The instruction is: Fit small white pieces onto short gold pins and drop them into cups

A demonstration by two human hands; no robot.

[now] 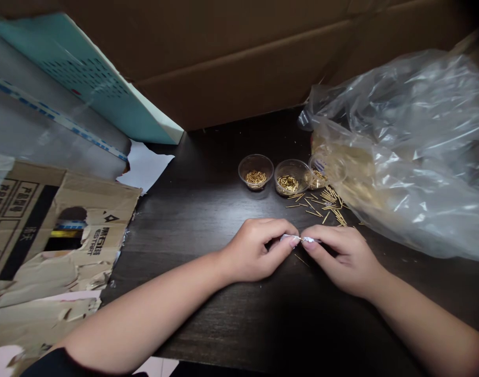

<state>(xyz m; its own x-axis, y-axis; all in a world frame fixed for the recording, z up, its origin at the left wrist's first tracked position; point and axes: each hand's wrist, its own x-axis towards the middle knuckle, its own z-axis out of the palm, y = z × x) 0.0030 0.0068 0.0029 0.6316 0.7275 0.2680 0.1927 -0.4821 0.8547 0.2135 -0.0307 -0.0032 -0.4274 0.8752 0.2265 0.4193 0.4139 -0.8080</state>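
My left hand (263, 248) and my right hand (341, 256) meet fingertip to fingertip above the dark table, thumbs and forefingers pinched. A small, thin metallic piece shows between the two pinches; most of it is hidden by the fingers, so its kind is unclear. Some white material wraps the fingertips on both sides. Just below lies a single thin brass pin (301, 260). Beyond my right hand several loose brass pins (329, 199) are scattered. Behind the hands stand a clear plastic cup (256, 162) and a second clear cup (298, 167), both holding small gold-coloured pieces.
A third clear cup (329, 165) leans near a large clear plastic bag (412, 157) on the right. Torn cardboard (106, 209) and a grey wrapped roll (66, 115) lie at the left, beside a teal box (90, 73). A brown cardboard wall (223, 68) closes the back.
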